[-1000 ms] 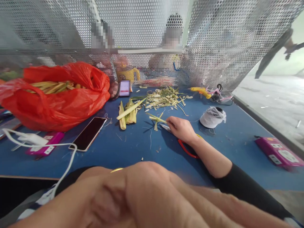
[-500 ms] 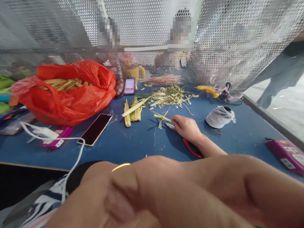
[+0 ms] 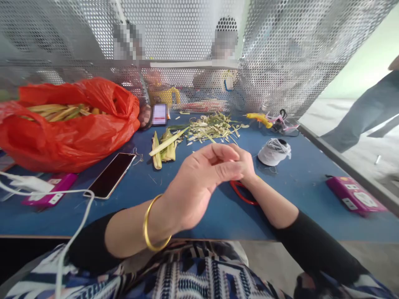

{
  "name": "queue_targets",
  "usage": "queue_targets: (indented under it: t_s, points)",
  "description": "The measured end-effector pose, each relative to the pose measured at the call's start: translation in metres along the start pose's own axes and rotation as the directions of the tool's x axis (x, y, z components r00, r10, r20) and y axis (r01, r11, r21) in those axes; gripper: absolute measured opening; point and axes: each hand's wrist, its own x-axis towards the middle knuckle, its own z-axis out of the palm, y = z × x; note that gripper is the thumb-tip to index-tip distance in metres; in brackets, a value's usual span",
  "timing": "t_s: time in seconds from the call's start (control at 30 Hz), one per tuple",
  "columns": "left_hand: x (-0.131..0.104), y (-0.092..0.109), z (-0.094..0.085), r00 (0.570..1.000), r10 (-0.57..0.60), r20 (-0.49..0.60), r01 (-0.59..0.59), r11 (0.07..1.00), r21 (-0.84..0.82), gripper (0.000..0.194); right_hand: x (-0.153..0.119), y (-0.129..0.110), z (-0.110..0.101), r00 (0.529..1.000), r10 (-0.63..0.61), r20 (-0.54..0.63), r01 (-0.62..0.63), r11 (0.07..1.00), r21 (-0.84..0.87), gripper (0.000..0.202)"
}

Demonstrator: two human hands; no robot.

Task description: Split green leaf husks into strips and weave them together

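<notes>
My left hand [image 3: 199,182], with a gold bangle [image 3: 146,226] at the wrist, is raised in front of my right hand. Its fingers are curved and a gap shows between them and the thumb; I see nothing held in it. My right hand [image 3: 247,164] rests on the blue table, its fingers mostly hidden behind the left; the pale plant strips it pinched a moment ago are covered. Beneath the right wrist lie scissors with red handles [image 3: 241,195], blades hidden. A white thread spool [image 3: 274,152] stands to the right. Beyond the hands lies a heap of shredded plant strips [image 3: 213,128].
Thicker pale husk pieces [image 3: 165,149] lie left of the heap. A red plastic bag [image 3: 102,137] of strips, a dark phone [image 3: 110,175] and a purple box with a white cable [image 3: 51,191] occupy the left. Another purple box [image 3: 355,195] sits right. Perforated metal screen [image 3: 187,25] stands behind.
The blurred bare arm that filled the lower picture has withdrawn, and my left hand now covers part of my right. The right hand stays beside the scissors. My view has shifted right.
</notes>
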Motion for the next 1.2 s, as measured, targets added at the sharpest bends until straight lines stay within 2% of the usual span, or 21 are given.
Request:
queue_targets:
  t_s: [0.1, 0.23, 0.37, 0.47, 0.57, 0.63, 0.73, 0.8, 0.87, 0.93, 1.03, 1.1, 1.2]
  points:
    - [0.032, -0.029, -0.004, 0.98, -0.158, -0.12, 0.139, 0.978, -0.153, 0.021, 0.003, -0.003, -0.003, 0.988, 0.116, -0.103, -0.107, 0.991, 0.085, 0.012]
    - [0.058, -0.066, -0.021, 0.897, -0.328, -0.297, 0.296, 0.944, -0.148, 0.029, 0.002, -0.009, -0.001, 0.984, 0.132, -0.116, -0.103, 0.968, 0.227, 0.014]
    - [0.063, -0.074, -0.023, 0.863, -0.437, -0.253, 0.419, 0.899, -0.126, 0.024, -0.005, -0.014, 0.003, 0.997, 0.046, -0.065, -0.033, 0.98, 0.196, 0.018]
    - [0.062, -0.076, -0.02, 0.857, -0.431, -0.284, 0.413, 0.902, -0.123, 0.017, -0.011, -0.019, 0.004, 0.999, -0.033, -0.025, 0.037, 0.988, 0.152, 0.016]
    - [0.062, -0.079, -0.02, 0.868, -0.372, -0.329, 0.357, 0.928, -0.106, 0.014, -0.013, -0.023, 0.004, 0.999, -0.045, 0.027, 0.039, 0.978, 0.205, 0.017]
    - [0.063, -0.082, -0.021, 0.883, -0.337, -0.326, 0.322, 0.941, -0.101, 0.015, -0.013, -0.024, 0.004, 0.997, -0.004, 0.083, -0.023, 0.946, 0.322, 0.02]
    - [0.066, -0.084, -0.025, 0.891, -0.314, -0.328, 0.283, 0.949, -0.14, 0.015, -0.01, -0.023, 0.005, 0.98, 0.087, 0.179, -0.169, 0.838, 0.519, 0.029]
    - [0.069, -0.085, -0.028, 0.887, -0.314, -0.339, 0.266, 0.947, -0.181, 0.014, -0.008, -0.021, 0.004, 0.964, 0.135, 0.229, -0.247, 0.773, 0.584, 0.033]
    - [0.071, -0.086, -0.031, 0.884, -0.316, -0.345, 0.254, 0.943, -0.214, 0.014, -0.006, -0.02, 0.003, 0.953, 0.161, 0.257, -0.288, 0.747, 0.599, 0.031]
    - [0.072, -0.087, -0.033, 0.884, -0.322, -0.339, 0.254, 0.939, -0.23, 0.017, -0.006, -0.019, 0.002, 0.955, 0.165, 0.247, -0.282, 0.764, 0.581, 0.027]
    - [0.072, -0.089, -0.032, 0.886, -0.354, -0.299, 0.297, 0.929, -0.219, 0.03, -0.007, -0.019, 0.002, 0.977, 0.156, 0.148, -0.208, 0.86, 0.466, 0.022]
    - [0.072, -0.09, -0.03, 0.885, -0.373, -0.279, 0.336, 0.926, -0.173, 0.035, -0.01, -0.021, 0.002, 0.989, 0.126, 0.083, -0.146, 0.935, 0.322, 0.019]
    - [0.072, -0.088, -0.025, 0.88, -0.369, -0.3, 0.368, 0.928, -0.061, 0.028, -0.012, -0.022, 0.001, 0.999, 0.049, 0.023, -0.051, 0.997, 0.064, 0.018]
